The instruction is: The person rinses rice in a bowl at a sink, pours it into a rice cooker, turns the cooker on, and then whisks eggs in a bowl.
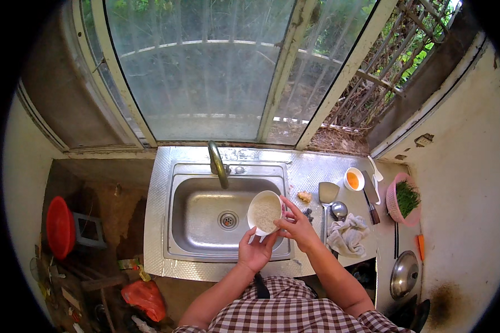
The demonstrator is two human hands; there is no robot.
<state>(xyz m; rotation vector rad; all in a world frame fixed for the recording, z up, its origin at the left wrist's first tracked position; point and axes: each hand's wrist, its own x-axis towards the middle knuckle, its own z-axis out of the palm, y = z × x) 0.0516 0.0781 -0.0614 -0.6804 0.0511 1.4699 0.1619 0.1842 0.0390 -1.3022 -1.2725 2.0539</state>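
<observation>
A white bowl [252, 207] with a pink pattern on its side is held over the right part of the stainless-steel sink [191, 245]. Pale grains that look like rice [266, 212] fill much of it. My left hand [256, 249] supports the bowl from below and at its near edge. Around its right side my right hand [298, 227] grips the wall, with the thumb near the rim. The brass-coloured faucet [218, 164] stands at the back of the sink, its spout to the left of the bowl. The drain [228, 220] shows in the basin.
Right of the sink lie ginger [304, 196], a spatula [328, 193], a ladle [339, 210], a cloth [350, 235] and a knife [371, 187]. Beyond are a bowl of orange liquid [353, 180], a pink basket of greens [393, 200] and a pot lid [404, 274]. A red basin [60, 228] stands left.
</observation>
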